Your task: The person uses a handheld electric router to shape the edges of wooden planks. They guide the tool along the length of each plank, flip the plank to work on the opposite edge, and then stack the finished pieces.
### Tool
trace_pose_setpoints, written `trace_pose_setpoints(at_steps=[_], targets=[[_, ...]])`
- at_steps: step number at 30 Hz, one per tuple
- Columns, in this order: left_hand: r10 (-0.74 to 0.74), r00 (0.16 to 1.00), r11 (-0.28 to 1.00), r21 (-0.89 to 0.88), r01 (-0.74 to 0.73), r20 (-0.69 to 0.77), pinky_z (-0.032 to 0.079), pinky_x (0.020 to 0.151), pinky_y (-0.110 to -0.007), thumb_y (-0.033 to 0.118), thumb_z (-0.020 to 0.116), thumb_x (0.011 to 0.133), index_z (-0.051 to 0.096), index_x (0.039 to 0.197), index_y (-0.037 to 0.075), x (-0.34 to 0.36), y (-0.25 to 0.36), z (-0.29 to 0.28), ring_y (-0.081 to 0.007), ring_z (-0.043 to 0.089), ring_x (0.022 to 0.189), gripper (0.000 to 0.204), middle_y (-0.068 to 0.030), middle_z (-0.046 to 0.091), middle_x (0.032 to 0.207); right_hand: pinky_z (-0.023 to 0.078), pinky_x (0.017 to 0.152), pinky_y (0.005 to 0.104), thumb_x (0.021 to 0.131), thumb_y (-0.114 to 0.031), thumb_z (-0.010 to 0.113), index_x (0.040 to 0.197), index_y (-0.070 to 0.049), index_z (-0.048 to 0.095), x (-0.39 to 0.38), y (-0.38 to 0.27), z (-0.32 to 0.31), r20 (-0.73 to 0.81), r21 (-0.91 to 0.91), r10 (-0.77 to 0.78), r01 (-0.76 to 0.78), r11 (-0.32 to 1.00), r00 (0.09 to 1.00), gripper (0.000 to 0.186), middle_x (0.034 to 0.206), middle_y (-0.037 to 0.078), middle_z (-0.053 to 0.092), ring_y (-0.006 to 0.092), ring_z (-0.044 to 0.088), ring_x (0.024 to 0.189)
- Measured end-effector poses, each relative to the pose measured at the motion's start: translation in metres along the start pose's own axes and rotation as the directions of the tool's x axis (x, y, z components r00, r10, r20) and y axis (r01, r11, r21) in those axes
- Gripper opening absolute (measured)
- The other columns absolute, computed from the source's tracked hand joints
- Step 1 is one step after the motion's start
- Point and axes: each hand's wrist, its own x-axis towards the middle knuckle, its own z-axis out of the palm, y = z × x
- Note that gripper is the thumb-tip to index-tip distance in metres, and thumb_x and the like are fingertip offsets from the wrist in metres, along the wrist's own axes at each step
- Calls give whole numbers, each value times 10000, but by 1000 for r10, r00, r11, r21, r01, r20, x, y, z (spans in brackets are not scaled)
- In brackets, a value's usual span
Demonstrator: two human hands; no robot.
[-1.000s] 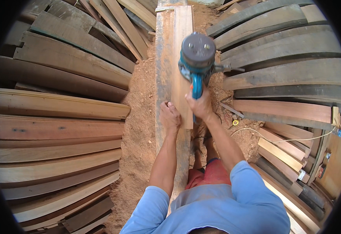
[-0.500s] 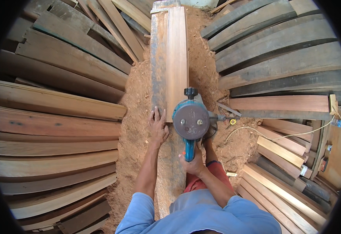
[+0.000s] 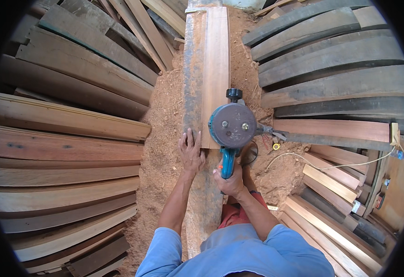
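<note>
Now right hand (image 3: 232, 181) gripping planer (image 3: 232, 125), left hand (image 3: 191, 151) flat beside it on plank (image 3: 215, 60)

In front of me a long plank (image 3: 215, 69) lies on top of a longer beam (image 3: 195, 92), and both run straight away from me. A power tool (image 3: 232, 125) sits on the near end of the plank, toward its right side. My right hand (image 3: 230, 181) is on the tool's handle, just behind the tool. My left hand (image 3: 191, 151) lies flat on the beam, just left of the tool and touching the plank's near corner. Sawdust (image 3: 165, 138) lies on the ground on both sides of the beam. Stacked boards (image 3: 63, 138) lie far to my left. More boards (image 3: 340, 83) lie to my right. A cord (image 3: 331, 165) runs over the sawdust on the right.
</note>
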Motion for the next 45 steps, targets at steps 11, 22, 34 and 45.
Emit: trace_pose_setpoints(at_steps=[11,22,34,45], targets=[[-12,1000,999,-31,11,-9,234,1192,-583,170,620,792,465,1530,137,3,3,-5,-442,319,1430,755,-239,310,1629,467,679,310,817,-18,712,944,-49,534,30,-12,0,-47,40,-80,82,996,996,221,819,21,539,124,544,729],[15,999,999,-45,-16,-31,253,1171,-616,200,603,812,473,1516,106,6,-1,-3,-471,327,1410,722,-254,324,1610,515,715,353,811,-60,723,1028,-3,555,119,-29,-13,-82,-112,-112,102,988,990,280,856,71,593,166,600,751],[21,1000,998,-56,-20,14,251,1165,-603,211,524,888,482,1512,78,10,3,-9,-497,279,1449,639,-294,275,1624,510,660,287,805,-95,722,1050,-20,630,330,-45,-41,-151,-186,-396,368,911,906,273,805,-3,607,92,589,720],[93,996,996,6,-92,-14,254,1156,-636,210,581,842,468,1523,89,6,-2,-4,-513,295,1436,700,-341,299,1588,546,862,356,755,-109,737,1140,-7,657,272,-43,-36,-147,-218,-326,291,932,934,406,980,131,702,229,690,898]])
